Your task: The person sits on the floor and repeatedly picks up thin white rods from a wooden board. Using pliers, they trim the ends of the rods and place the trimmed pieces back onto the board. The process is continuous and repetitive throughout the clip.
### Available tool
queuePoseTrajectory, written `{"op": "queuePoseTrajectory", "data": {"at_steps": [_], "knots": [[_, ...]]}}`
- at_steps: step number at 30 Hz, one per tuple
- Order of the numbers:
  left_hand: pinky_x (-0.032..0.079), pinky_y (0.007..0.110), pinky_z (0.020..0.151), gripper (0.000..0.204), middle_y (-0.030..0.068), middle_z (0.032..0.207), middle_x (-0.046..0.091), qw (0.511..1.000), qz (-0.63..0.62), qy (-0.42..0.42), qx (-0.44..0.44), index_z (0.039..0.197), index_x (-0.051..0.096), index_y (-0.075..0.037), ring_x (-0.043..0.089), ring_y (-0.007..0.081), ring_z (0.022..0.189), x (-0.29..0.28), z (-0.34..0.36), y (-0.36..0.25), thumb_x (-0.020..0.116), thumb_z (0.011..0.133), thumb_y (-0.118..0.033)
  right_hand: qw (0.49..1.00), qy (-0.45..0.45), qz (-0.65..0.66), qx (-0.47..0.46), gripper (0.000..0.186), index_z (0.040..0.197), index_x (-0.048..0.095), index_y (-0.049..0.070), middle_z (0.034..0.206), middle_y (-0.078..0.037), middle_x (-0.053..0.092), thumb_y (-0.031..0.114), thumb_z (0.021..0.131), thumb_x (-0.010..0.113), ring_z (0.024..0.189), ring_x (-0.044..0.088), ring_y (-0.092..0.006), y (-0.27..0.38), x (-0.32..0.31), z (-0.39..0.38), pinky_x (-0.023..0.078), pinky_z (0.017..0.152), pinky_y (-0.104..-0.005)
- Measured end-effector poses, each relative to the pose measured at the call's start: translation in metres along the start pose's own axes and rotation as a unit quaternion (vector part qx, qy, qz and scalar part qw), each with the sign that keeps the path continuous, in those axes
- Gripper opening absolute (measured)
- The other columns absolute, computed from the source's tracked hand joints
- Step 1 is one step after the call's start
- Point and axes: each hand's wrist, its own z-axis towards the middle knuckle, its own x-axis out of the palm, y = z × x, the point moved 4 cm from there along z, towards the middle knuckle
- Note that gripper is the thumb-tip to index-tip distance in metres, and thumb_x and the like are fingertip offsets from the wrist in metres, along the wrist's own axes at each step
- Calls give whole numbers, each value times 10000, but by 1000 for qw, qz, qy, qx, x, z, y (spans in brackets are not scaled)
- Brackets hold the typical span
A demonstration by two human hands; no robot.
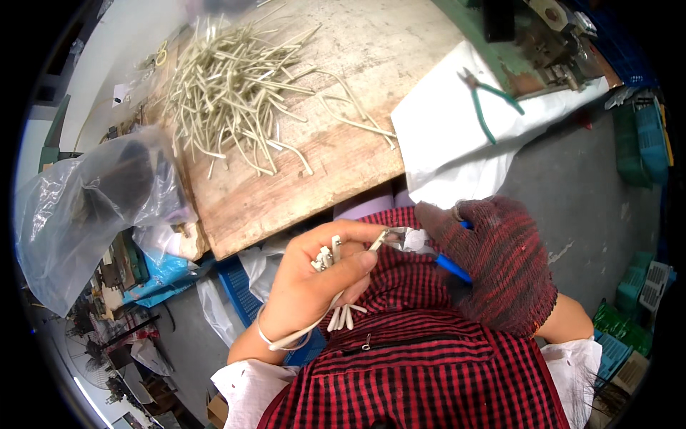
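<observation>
My bare left hand [304, 275] is closed around several short cream cables [325, 257]; some ends poke out above its fingers and others below the palm. Between thumb and forefinger it pinches one cable end [379, 240]. My right hand [504, 268], in a dark red and black knitted glove, grips a pair of blue-handled pliers [451, 268]. The metal jaws meet the pinched cable end or lie right against it; whether they are closed on it I cannot tell. Both hands are above my red and black checked apron [400, 343].
A large heap of cream cables [229, 93] lies on the wooden table [371, 57]. Green-handled pliers [480, 107] rest on a white sheet [436, 121] to its right. A clear plastic bag [93, 207] hangs at the left. Machine parts [557, 57] stand at the far right.
</observation>
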Motion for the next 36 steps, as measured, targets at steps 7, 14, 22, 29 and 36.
{"op": "queuePoseTrajectory", "data": {"at_steps": [7, 14, 22, 29, 36], "knots": [[358, 194, 486, 226, 8, 702, 609, 981, 56, 144, -119, 1059, 681, 53, 486, 39, 550, -5, 2, -3, 626, 841, 72, 966, -8, -189, -179, 389, 1047, 695, 250, 766, -5, 623, 275, 662, 744, 655, 581, -167, -12, -14, -1, 454, 591, -338], [295, 187, 434, 267, 42, 609, 594, 980, 130, 66, -137, 996, 683, 108, 447, 46, 464, 9, 2, -9, 689, 729, 97, 943, -96, -206, -242, 290, 971, 712, 330, 782, 26, 620, 287, 686, 739, 630, 559, -148, -12, -17, 7, 471, 633, -329], [274, 196, 394, 306, 57, 583, 590, 989, 8, 112, -100, 989, 669, 145, 423, 51, 421, -2, 0, 7, 691, 690, 83, 969, -46, -79, -230, 330, 968, 703, 255, 674, -7, 602, 236, 645, 769, 528, 545, -168, -21, -3, -3, 411, 501, -324], [230, 216, 404, 273, 66, 581, 570, 994, 28, 81, -67, 981, 657, 156, 391, 63, 430, -4, 4, -2, 663, 719, 80, 968, -145, -18, -204, 445, 1041, 682, 213, 564, 4, 493, 209, 606, 780, 479, 507, -187, -26, 17, -1, 376, 464, -339], [254, 206, 416, 248, 75, 645, 610, 988, 22, 102, -113, 996, 656, 140, 408, 57, 452, -3, 12, 6, 618, 757, 86, 977, -32, -116, -178, 399, 1041, 683, 207, 691, -57, 556, 182, 654, 780, 570, 543, -222, -23, 3, -5, 409, 538, -320]]}}
